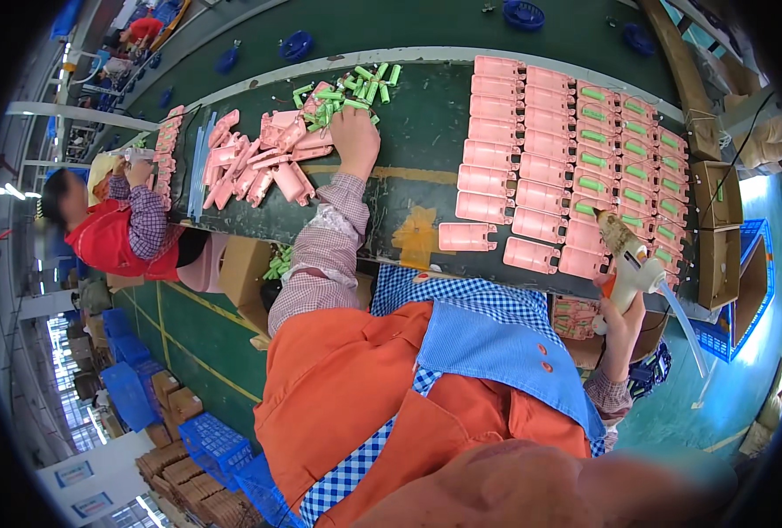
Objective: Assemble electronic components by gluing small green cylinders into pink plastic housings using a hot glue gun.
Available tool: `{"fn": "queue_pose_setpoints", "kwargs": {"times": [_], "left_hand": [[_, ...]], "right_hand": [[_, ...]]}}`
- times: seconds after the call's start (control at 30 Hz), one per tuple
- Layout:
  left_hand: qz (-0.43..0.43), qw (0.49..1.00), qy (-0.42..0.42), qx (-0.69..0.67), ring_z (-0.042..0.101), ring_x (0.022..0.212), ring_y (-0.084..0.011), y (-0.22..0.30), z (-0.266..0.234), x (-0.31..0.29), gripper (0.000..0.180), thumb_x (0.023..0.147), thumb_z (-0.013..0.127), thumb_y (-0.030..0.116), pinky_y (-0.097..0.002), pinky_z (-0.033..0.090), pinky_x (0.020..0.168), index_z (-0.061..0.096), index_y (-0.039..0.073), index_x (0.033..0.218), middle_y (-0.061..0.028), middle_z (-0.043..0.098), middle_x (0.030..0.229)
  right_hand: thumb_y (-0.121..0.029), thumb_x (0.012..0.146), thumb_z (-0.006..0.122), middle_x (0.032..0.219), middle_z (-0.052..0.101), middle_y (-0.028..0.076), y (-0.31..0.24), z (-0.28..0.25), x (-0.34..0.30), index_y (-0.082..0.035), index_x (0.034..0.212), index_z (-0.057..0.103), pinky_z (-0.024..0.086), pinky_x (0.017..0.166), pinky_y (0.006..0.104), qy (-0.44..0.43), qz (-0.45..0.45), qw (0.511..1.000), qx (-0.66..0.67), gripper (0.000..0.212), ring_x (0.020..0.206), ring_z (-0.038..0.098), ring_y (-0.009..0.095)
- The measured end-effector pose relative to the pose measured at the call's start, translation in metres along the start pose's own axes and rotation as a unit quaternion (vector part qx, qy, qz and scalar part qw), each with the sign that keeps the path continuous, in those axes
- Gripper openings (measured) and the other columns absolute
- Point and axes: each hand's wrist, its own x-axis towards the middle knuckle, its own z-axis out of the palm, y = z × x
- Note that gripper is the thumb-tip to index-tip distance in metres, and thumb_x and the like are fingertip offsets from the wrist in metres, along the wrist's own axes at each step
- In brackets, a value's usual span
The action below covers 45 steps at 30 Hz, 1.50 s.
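Note:
My left hand (356, 141) reaches to the far side of the workbench, at a heap of green battery cells (373, 88). Its fingers are curled down and together at the heap's near edge; what they hold, if anything, is hidden. Just nearer and to the left lie loose pink plastic shells (259, 158). Low on the right, my right hand (621, 327) is closed around the handle of a white hot glue gun (642, 275) with a stained, brownish front and a pale glue stick at its rear. The nozzle is over rows of pink shells (545, 165), several of them with green cells inside.
Pale blue glue sticks (199, 163) lie left of the loose shells. Cardboard boxes (718, 264) and a blue crate (752, 290) stand at the right end. Another person in red (127, 233) sits at the left. Beyond the bench, a green belt (409, 31) carries blue baskets (296, 46).

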Motion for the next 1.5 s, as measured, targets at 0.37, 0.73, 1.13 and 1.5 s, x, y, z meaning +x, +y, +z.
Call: {"fn": "queue_pose_setpoints", "kwargs": {"times": [0.37, 0.73, 1.13, 1.5], "left_hand": [[-0.308, 0.453, -0.111, -0.829, 0.059, 0.109, -0.0381, -0.007, -0.072, 0.021, 0.01, 0.095, 0.051, 0.009, -0.0426, 0.052, 0.09, 0.052, 0.0, 0.101, -0.0198, 0.059, 0.113], [-0.299, 0.411, -0.14, -0.85, 0.062, 0.099, -0.0317, -0.004, -0.054, 0.009, 0.006, 0.092, 0.052, 0.001, -0.0452, 0.049, 0.1, 0.056, -0.004, 0.091, -0.0135, 0.063, 0.091], [-0.521, 0.352, -0.312, -0.713, 0.063, 0.083, -0.0229, -0.003, -0.038, -0.017, 0.022, 0.087, 0.063, 0.005, -0.0281, 0.06, 0.069, 0.055, -0.002, 0.106, -0.0094, 0.059, 0.093], [-0.336, 0.505, -0.187, -0.773, 0.057, 0.062, -0.0123, -0.017, -0.088, 0.007, 0.02, 0.089, 0.062, 0.011, -0.0212, 0.048, 0.053, 0.058, -0.002, 0.103, -0.0055, 0.059, 0.08]], "right_hand": [[0.001, 0.077, 0.055, 0.098, 0.063, 0.009, -0.013, 0.002, -0.003, 0.004, 0.114, 0.052, 0.047, 0.075, 0.0262, 0.001, 0.014, 0.996, 0.086, 0.037, 0.087, 0.058, 0.014], [-0.006, 0.075, 0.054, 0.099, 0.062, 0.008, -0.005, -0.002, -0.008, 0.004, 0.114, 0.053, 0.044, 0.073, 0.0249, -0.003, 0.002, 0.998, 0.055, 0.04, 0.083, 0.055, 0.012], [-0.008, 0.075, 0.053, 0.099, 0.063, 0.011, -0.015, -0.003, -0.008, 0.004, 0.117, 0.052, 0.045, 0.078, 0.0283, -0.008, 0.023, 0.997, 0.069, 0.043, 0.088, 0.056, 0.015], [-0.007, 0.075, 0.052, 0.1, 0.063, 0.011, -0.011, -0.001, -0.007, 0.005, 0.117, 0.051, 0.044, 0.08, 0.0288, -0.001, -0.003, 0.999, 0.05, 0.043, 0.093, 0.057, 0.017]]}}
